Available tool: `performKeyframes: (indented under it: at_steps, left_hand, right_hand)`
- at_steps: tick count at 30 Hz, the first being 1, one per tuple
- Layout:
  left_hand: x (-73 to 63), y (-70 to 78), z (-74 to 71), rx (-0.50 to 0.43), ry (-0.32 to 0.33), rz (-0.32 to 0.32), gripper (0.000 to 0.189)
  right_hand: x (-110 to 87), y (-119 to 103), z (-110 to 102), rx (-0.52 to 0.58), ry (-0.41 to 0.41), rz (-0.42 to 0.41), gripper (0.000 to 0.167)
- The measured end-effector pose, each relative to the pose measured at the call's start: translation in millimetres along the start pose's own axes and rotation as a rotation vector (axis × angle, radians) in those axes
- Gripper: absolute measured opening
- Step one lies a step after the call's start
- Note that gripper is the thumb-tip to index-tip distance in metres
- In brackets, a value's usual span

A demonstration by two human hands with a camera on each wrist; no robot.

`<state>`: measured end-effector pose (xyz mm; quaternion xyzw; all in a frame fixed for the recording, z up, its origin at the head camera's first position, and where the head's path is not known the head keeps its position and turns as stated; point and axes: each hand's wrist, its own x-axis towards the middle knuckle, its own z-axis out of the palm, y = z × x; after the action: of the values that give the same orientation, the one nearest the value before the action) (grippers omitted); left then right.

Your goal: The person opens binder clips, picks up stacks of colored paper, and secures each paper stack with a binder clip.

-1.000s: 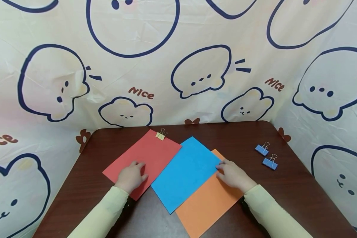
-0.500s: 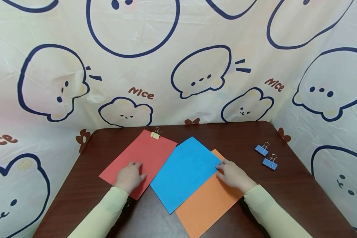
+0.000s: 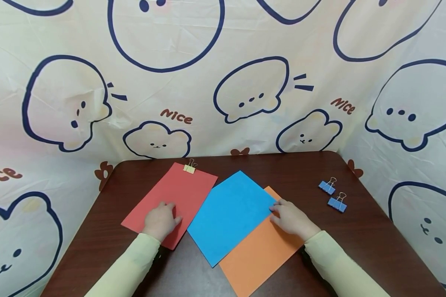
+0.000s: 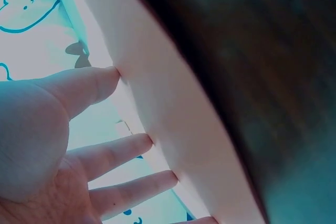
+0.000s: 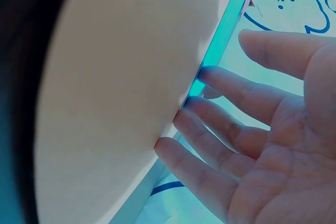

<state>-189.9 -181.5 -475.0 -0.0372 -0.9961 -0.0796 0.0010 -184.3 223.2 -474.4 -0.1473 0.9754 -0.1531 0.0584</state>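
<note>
Three coloured sheets lie on the table in the head view. My left hand (image 3: 160, 221) rests its spread fingertips on the red sheet (image 3: 182, 187), which has a pale yellow binder clip (image 3: 189, 169) on its far edge. In the left wrist view the thumb and fingers (image 4: 131, 192) touch the sheet's surface with their tips. The blue sheet (image 3: 230, 218) lies in the middle and overlaps the orange sheet (image 3: 260, 260). My right hand (image 3: 291, 220) touches the right edge of the blue sheet and the orange one with its fingertips; its thumb stands off in the right wrist view.
Two blue binder clips (image 3: 327, 187) lie at the back right of the dark brown table (image 3: 375, 247). A cloth (image 3: 200, 90) printed with cartoon bears hangs behind the table and along both sides.
The red sheet with its yellow clip has swung left under my left hand, turning anticlockwise a little. More of the blue sheet's left corner shows. My right hand has stayed still.
</note>
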Motion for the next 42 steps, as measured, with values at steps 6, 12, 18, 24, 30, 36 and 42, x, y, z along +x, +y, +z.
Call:
performKeyframes:
  at_steps: [6,12,18,24,30,36,42]
  left_hand:
    - [-1.2,0.8,-0.8,0.034,0.012,0.018,0.046]
    - [-0.9,1.3,-0.2,0.053,0.011,0.013,0.045]
    - [-2.2,3.6,-1.9,0.074,0.004,0.005,0.042]
    - [-5.0,5.7,-4.5,0.082,0.003,0.004,0.039]
    - [-5.4,6.0,-4.9,0.095,-0.012,-0.004,0.041]
    - [-7.4,1.7,-6.9,0.052,-0.038,-0.006,0.048]
    - [-12.5,-3.4,-9.3,0.016,-0.062,0.001,0.053]
  right_hand:
    - [-0.2,-2.0,-1.3,-0.004,0.016,-0.018,0.035]
    - [-0.8,-2.1,-1.5,-0.006,0.022,-0.022,0.035]
    - [-1.8,-2.1,-2.7,0.002,0.017,-0.014,0.036]
    - [-1.0,-2.4,-3.2,0.005,0.016,-0.016,0.036]
    - [0.0,-1.1,-1.9,0.004,0.020,-0.020,0.036]
    - [-0.1,-0.4,-1.4,0.002,0.021,-0.022,0.036]
    - [-2.1,-2.1,-2.8,0.004,0.015,-0.019,0.035]
